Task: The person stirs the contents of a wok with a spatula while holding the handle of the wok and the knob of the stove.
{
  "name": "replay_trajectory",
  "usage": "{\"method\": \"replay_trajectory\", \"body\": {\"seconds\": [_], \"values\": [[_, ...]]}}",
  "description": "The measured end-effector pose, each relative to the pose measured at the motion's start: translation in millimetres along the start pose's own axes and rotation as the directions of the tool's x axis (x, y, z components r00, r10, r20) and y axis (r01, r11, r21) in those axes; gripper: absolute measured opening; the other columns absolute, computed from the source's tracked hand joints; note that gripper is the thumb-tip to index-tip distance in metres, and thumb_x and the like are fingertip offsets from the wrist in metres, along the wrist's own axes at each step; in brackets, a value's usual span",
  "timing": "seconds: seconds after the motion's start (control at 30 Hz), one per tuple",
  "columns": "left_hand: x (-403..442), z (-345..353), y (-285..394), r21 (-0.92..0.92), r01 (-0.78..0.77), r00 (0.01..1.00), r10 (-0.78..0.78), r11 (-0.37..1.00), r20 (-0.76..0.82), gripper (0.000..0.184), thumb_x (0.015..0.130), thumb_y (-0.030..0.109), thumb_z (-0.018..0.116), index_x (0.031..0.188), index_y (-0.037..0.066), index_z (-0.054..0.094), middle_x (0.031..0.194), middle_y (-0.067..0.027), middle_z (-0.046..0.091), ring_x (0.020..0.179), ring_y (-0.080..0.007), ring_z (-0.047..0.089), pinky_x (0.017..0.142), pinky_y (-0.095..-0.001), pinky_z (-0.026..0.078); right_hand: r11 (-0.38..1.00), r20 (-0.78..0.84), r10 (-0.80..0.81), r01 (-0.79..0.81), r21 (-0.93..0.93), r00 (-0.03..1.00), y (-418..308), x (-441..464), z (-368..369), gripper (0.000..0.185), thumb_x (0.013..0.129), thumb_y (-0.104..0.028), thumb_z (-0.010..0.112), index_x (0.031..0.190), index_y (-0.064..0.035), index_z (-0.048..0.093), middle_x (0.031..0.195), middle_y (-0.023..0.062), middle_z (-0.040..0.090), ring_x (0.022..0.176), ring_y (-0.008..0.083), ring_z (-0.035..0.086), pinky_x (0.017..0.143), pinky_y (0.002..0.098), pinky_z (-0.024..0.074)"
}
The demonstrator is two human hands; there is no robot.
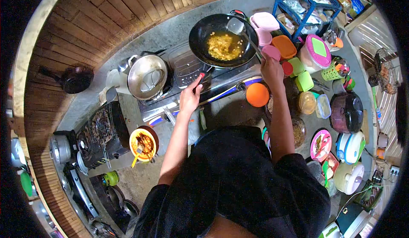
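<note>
A black wok [197,44] sits on the stove [183,63], with yellowish-brown chopped food [221,46] frying in oil at its middle. My left hand [190,95] is at the near side of the wok, its fingertips closed on the red-tipped wok handle [201,75]. My right hand [272,69] is closed around the long handle of a metal spatula [251,42]. The spatula's flat blade [235,25] rests inside the wok near its far right wall, apart from most of the food.
Left of the wok stands a silver pan [137,82] with a glass lid inside. An orange bowl [257,95] lies near my right forearm. Pink, orange and green plastic containers [304,81] crowd the right side. A bowl of dark red sauce [142,144] stands at the left.
</note>
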State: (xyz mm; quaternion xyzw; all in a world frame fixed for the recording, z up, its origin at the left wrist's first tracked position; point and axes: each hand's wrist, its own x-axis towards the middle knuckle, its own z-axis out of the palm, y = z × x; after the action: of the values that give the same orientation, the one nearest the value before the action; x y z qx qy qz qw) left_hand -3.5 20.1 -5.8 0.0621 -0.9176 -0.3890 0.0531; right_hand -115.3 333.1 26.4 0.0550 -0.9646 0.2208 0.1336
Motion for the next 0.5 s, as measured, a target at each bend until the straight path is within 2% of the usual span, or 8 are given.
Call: {"method": "replay_trajectory", "body": {"seconds": [0.03,0.07,0.13,0.2,0.3,0.37,0.4,0.5], "values": [[0,0,0,0.013,-0.008,1.0,0.008,1.0,-0.008,0.039,0.096,0.032,0.058,0.135,0.037,0.055,0.114,-0.0163,0.067,0.101,-0.0365,0.066,0.086,-0.0415,0.053,0.998,-0.056,-0.051,0.049,-0.038,0.997,2,2,2,0.026,0.092,-0.022,0.054,0.111,-0.0064,0.064,0.083,0.0208,0.067,0.077,0.0403,0.067,0.067,0.0515,0.0536],[1,-1,0,0.013,-0.009,1.0,0.009,1.0,-0.007,0.039,0.096,0.032,0.058,0.135,0.037,0.055,0.114,-0.0163,0.067,0.101,-0.0365,0.066,0.086,-0.0415,0.053,0.992,-0.111,-0.105,0.096,-0.079,0.988,4,4,4,0.025,0.092,-0.022,0.054,0.108,-0.0052,0.064,0.081,0.0201,0.067,0.075,0.0396,0.067,0.066,0.0507,0.0539],[1,-2,2,0.058,0.101,0.992,-0.105,0.993,0.064,0.04,0.096,0.032,0.059,0.135,0.038,0.054,0.115,-0.0147,0.067,0.1,-0.0355,0.067,0.086,-0.0398,0.052,0.987,-0.083,-0.074,0.061,-0.147,0.994,8,7,8,0.024,0.092,-0.022,0.053,0.107,-0.0056,0.064,0.08,0.0199,0.066,0.075,0.0394,0.067,0.065,0.05,0.0542],[0,-4,7,0.035,0.099,0.993,-0.101,0.994,0.061,0.04,0.096,0.032,0.058,0.135,0.038,0.054,0.116,-0.0137,0.067,0.101,-0.0345,0.067,0.086,-0.0392,0.052,0.976,-0.06,-0.041,0.027,-0.215,0.997,16,13,18,0.023,0.092,-0.022,0.053,0.106,-0.0061,0.064,0.079,0.0196,0.066,0.075,0.0391,0.067,0.064,0.0493,0.0545],[1,-3,5,0.011,0.104,0.993,-0.105,0.995,0.063,0.04,0.096,0.032,0.058,0.135,0.039,0.054,0.118,-0.012,0.067,0.103,-0.0327,0.067,0.087,-0.0383,0.051,0.981,0.014,-0.093,0.094,-0.169,0.996,29,18,34,0.022,0.092,-0.022,0.053,0.1,-0.0056,0.066,0.079,0.0188,0.066,0.077,0.0399,0.067,0.066,0.0517,0.0541],[2,-2,1,0.009,0.113,0.991,-0.113,0.994,0.066,0.04,0.096,0.033,0.058,0.135,0.039,0.054,0.119,-0.0113,0.067,0.104,-0.032,0.067,0.088,-0.038,0.051,0.994,0.131,-0.102,0.106,-0.023,0.986,22,17,30,0.023,0.092,-0.022,0.053,0.099,-0.0053,0.068,0.085,0.0194,0.068,0.082,0.0397,0.067,0.072,0.0523,0.0539],[2,-1,-1,0.01,0.122,0.99,-0.123,0.992,0.07,0.04,0.096,0.032,0.058,0.135,0.038,0.054,0.119,-0.0118,0.067,0.105,-0.0316,0.067,0.088,-0.0381,0.051,0.994,0.133,-0.105,0.109,-0.023,0.986,20,16,30,0.023,0.092,-0.022,0.053,0.099,-0.0053,0.068,0.085,0.0194,0.068,0.082,0.0397,0.067,0.072,0.0523,0.0539],[3,1,-2,-0.005,0.114,0.992,-0.113,0.994,0.059,0.04,0.096,0.031,0.059,0.135,0.037,0.054,0.118,-0.0132,0.067,0.105,-0.0312,0.067,0.089,-0.0379,0.051,0.977,0.089,-0.177,0.165,0.133,0.98,16,15,29,0.026,0.092,-0.024,0.055,0.102,-0.0047,0.07,0.093,0.0203,0.069,0.087,0.0393,0.067,0.079,0.0502,0.0533]]}}
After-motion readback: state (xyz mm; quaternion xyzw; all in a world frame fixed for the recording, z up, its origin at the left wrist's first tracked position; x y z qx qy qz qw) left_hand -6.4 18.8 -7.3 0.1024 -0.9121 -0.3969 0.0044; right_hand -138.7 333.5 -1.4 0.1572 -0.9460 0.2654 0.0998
